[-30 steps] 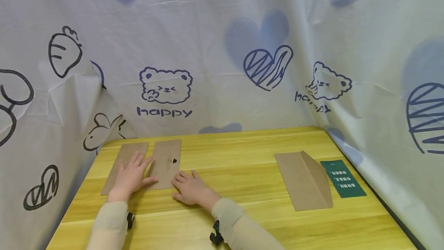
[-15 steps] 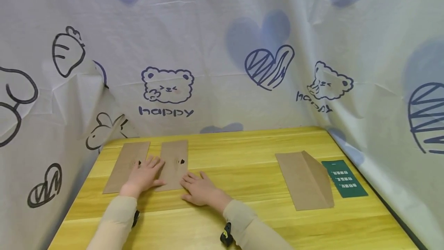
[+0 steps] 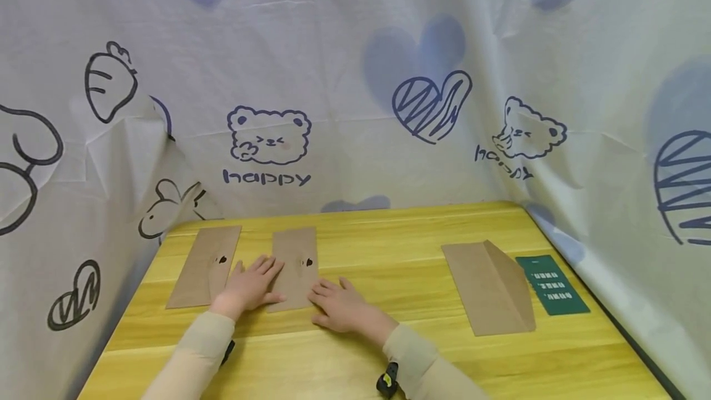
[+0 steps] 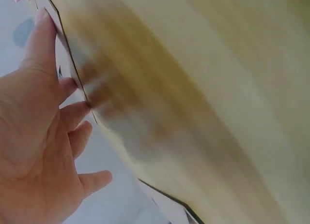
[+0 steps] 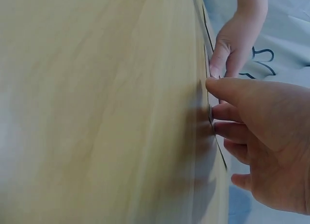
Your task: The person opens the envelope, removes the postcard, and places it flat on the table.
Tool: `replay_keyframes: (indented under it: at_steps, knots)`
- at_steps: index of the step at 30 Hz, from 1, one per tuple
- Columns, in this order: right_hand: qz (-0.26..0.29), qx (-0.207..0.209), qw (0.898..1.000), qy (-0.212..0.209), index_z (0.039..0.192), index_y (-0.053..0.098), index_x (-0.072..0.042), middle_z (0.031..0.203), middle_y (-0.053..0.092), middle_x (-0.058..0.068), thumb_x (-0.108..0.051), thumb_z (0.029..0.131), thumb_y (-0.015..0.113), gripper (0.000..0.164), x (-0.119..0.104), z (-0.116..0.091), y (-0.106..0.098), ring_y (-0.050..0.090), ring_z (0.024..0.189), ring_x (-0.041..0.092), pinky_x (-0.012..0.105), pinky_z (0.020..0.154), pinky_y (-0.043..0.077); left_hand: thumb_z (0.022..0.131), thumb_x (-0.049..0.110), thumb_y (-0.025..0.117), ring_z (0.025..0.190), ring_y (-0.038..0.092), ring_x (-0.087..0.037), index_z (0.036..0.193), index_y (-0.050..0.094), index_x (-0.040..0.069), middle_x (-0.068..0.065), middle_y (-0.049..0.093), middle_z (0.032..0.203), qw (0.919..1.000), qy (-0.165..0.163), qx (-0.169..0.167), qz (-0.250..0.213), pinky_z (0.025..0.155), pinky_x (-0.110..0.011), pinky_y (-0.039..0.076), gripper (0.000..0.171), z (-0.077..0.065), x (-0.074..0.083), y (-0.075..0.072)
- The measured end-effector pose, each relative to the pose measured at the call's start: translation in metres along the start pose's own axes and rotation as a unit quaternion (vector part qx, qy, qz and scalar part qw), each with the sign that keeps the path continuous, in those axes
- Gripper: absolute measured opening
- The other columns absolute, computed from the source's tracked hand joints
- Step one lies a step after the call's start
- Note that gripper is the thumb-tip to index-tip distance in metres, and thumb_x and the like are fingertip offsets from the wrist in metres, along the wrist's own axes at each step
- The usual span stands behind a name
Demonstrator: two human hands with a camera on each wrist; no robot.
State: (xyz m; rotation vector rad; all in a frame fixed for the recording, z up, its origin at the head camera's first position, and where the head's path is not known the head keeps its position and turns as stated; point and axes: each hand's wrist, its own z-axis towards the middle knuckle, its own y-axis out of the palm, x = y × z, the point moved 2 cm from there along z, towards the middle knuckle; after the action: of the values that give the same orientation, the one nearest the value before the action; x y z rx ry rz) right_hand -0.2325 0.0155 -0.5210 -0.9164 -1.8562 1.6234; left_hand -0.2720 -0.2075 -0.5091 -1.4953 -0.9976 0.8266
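A brown paper envelope (image 3: 294, 270) with a small dark mark lies flat on the left half of the table. My left hand (image 3: 252, 286) rests on its left edge, thumb toward the near corner. At the opposite edge, the fingertips of my right hand (image 3: 344, 308) touch its lower right side. A similar envelope (image 3: 194, 267) with its own dark mark lies farther left, partly behind my left wrist. The left wrist view shows extended fingers (image 4: 41, 42) along the paper's edge. In the right wrist view, both hands face each other across the thin envelope.
On the right of the wooden table (image 3: 383, 264) lies another brown envelope (image 3: 478, 289), its pointed flap unfolded. Beside it sits a dark green card (image 3: 555, 295) with white print. A white printed curtain (image 3: 344, 153) hangs around the back and sides.
Both hands have shifted to the right, and the envelope between them has slid right too. The gap to the left envelope is wider, and that envelope's dark mark is now uncovered.
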Motion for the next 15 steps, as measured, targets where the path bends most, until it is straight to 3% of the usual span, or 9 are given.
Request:
replay_keyframes:
  at_steps: [15]
  knots:
    - [0.067,0.006,0.998,0.012,0.148,0.044,-0.022,0.156,0.037,-0.002,-0.046,0.098,0.051,0.055,0.024,-0.042,0.002,0.029,0.149,0.020,0.055,0.118,0.024,0.088,0.063,0.055,0.147,0.028,-0.035,0.150,0.036,0.008,-0.016,0.035,0.157,0.9998,0.001,-0.010,0.018,0.111,-0.068,0.026,0.085,0.006,0.049,0.002]
